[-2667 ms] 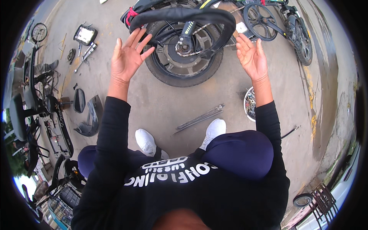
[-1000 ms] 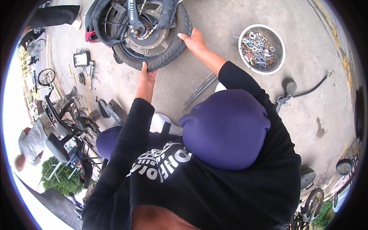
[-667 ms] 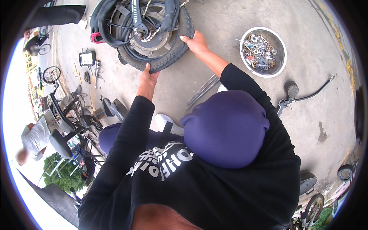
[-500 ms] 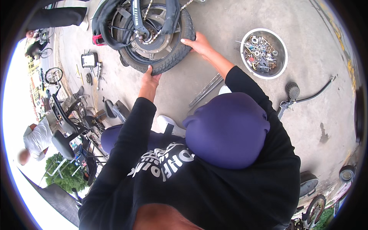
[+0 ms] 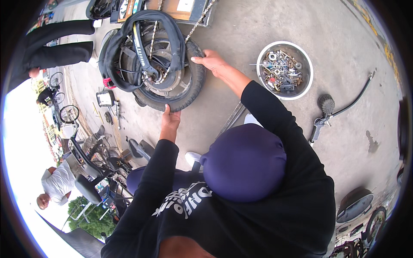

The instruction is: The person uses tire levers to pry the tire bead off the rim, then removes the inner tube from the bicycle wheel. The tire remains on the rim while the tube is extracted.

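I have the left hand (image 5: 171, 121) partly closed on the lower edge of the tire (image 5: 194, 89) and the right hand (image 5: 211, 61) partly closed on its right side, thumbs on the near face. The tire encircles the wheel (image 5: 165, 91), its seating unconfirmed from my view. The inner tube (image 5: 176, 45) loops loosely across the wheel, not yet inside the tire; the chain (image 5: 200, 23) remains attached.

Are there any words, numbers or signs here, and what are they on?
I won't copy wording, but here's where it sits.
Black top: big white letters, partly lost in folds.
Black-and-yellow bar at the wheel: pale marks, too small to read.
White sheet: any print is too small to tell.
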Demonstrator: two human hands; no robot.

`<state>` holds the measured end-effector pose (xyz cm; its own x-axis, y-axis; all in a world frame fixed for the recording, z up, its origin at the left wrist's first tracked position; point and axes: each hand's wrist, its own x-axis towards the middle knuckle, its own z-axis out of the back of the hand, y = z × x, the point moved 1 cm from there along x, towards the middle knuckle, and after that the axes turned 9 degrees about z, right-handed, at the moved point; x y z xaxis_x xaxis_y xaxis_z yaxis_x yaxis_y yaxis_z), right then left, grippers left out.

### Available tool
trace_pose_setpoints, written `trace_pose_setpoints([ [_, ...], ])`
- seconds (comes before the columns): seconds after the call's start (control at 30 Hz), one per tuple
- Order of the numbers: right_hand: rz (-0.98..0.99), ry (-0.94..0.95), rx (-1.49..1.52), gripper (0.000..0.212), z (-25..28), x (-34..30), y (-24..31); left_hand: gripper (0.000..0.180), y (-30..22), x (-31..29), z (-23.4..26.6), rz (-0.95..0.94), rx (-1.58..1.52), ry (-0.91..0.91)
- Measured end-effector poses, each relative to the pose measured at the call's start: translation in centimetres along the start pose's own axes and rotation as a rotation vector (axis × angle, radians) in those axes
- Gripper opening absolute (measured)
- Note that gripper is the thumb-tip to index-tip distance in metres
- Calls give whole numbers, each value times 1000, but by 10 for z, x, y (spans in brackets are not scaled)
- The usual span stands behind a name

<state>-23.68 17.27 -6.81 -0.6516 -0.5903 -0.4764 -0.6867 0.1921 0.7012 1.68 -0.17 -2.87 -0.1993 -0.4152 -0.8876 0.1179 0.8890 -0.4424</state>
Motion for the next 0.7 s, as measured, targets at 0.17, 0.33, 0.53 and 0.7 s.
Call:
trace_pose_setpoints([
  [0.17,108,-132,5,32,-9,7,-16,34,0,-1,7,24,-73,116],
  [0.33,91,-96,-1,30,-5,6,-16,37,4,4,13,9,-94,162],
  [0.53,52,-62,11,29,2,2,-5,37,7,6,15,43,-87,232],
  [0.7,-25,239,5,47,13,-8,8,41,9,-1,29,66,-93,347],
])
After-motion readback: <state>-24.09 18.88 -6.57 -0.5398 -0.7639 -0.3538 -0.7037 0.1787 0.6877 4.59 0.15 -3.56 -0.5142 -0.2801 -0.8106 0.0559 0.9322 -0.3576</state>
